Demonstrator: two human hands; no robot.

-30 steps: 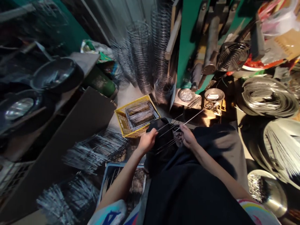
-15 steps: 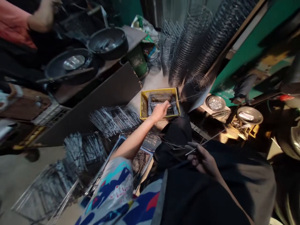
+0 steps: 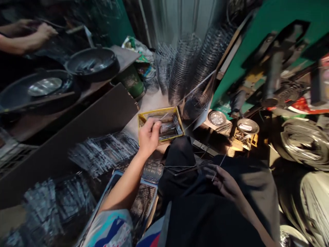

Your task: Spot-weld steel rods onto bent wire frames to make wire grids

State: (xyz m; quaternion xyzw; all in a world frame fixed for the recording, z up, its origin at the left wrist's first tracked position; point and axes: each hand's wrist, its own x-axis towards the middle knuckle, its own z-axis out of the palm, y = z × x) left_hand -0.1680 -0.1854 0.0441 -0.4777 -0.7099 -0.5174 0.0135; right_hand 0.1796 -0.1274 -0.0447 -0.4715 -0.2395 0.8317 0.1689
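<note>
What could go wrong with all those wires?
The left hand is bare and right over the crate, so the wires inside might scratch it.

The right hand holds a thin rod above the person's lap; it could slip or perhaps poke a leg.

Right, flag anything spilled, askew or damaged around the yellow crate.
Nothing looks spilled or clearly damaged. The wire pile left of the yellow crate looks somewhat untidy, its ends sticking out unevenly; blur hides finer detail.
</note>
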